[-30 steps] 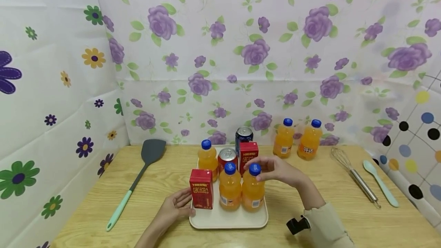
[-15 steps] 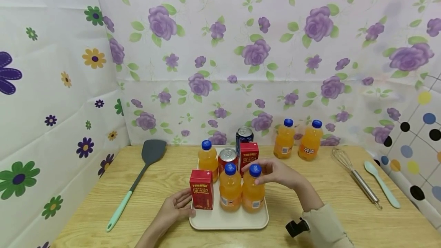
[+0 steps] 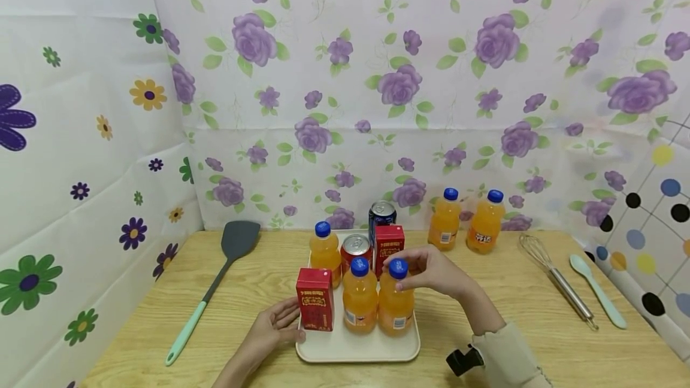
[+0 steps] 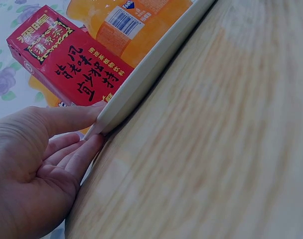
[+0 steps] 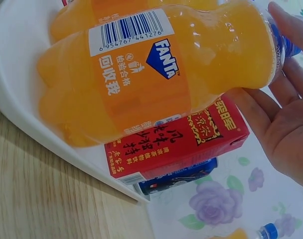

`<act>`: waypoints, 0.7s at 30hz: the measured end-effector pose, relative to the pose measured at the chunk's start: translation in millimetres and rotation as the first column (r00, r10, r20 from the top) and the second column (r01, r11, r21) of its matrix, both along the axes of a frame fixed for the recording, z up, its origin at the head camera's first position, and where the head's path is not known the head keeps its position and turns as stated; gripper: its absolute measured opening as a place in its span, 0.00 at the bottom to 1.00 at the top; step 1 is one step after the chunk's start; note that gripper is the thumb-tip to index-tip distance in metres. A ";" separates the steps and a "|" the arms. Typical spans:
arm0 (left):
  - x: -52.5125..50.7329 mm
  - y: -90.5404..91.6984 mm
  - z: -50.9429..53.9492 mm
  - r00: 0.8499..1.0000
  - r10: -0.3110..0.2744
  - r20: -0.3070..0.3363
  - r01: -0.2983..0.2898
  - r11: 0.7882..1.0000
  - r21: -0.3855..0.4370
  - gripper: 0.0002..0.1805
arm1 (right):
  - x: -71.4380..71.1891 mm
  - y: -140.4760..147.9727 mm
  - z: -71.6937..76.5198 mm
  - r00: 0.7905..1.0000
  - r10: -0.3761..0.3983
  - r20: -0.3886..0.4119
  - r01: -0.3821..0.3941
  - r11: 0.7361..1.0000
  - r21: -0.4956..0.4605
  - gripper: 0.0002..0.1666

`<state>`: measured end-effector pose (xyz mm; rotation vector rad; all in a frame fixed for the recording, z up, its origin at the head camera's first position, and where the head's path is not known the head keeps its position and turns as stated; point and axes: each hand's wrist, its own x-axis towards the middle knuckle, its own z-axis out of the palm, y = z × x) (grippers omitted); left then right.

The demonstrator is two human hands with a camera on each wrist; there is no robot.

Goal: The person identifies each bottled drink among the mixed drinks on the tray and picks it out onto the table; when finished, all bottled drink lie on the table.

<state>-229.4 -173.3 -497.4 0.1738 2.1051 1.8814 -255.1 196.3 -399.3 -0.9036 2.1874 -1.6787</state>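
Observation:
My left hand [image 3: 268, 329] pinches the left rim of a cream tray [image 3: 358, 352], thumb above and fingers below in the left wrist view. Just inside that rim stands a red drink carton [image 3: 315, 301]. With thumb and fingers around its neck, my right hand [image 3: 438, 275] holds an orange soda bottle [image 5: 141, 74] upright at the tray's front right. Another orange soda bottle [image 3: 360, 301] stands against it on the left. Farther back on the tray are a third orange bottle [image 3: 324, 253], a red can [image 3: 356, 250], a second red carton [image 3: 389, 242] and a dark blue can [image 3: 382, 214].
Two orange soda bottles [image 3: 444, 220] stand on the wooden table at the back right. To the right lie a whisk [image 3: 560, 283] and a pale green spoon [image 3: 598, 292]. A grey spatula [image 3: 221, 280] with a green handle lies left of the tray.

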 end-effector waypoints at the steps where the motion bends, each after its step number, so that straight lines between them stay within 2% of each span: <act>1: -0.1 0.2 0.0 1.000 -0.004 -0.002 0.004 1.000 0.002 0.45 | 0.1 0.1 0.0 1.000 -0.005 -0.007 0.005 1.000 0.004 0.25; 8: -0.5 1.4 0.5 1.000 -0.013 -0.012 0.013 1.000 0.006 0.45 | 1.0 2.0 3.1 0.998 -0.044 -0.042 0.044 0.999 0.004 0.25; 12: -1.0 1.5 0.8 1.000 -0.005 -0.015 0.005 1.000 0.001 0.45 | 2.8 5.8 8.9 0.993 -0.107 -0.047 0.107 0.994 -0.015 0.26; 17: -1.8 1.0 1.3 1.000 -0.003 -0.005 0.003 1.000 -0.006 0.46 | 7.6 15.9 18.9 0.973 -0.220 -0.074 0.216 0.975 -0.056 0.26; 21: -1.4 0.6 1.7 1.000 0.001 0.012 -0.001 1.000 -0.017 0.47 | 10.6 27.8 26.8 0.952 -0.283 -0.116 0.268 0.954 -0.131 0.26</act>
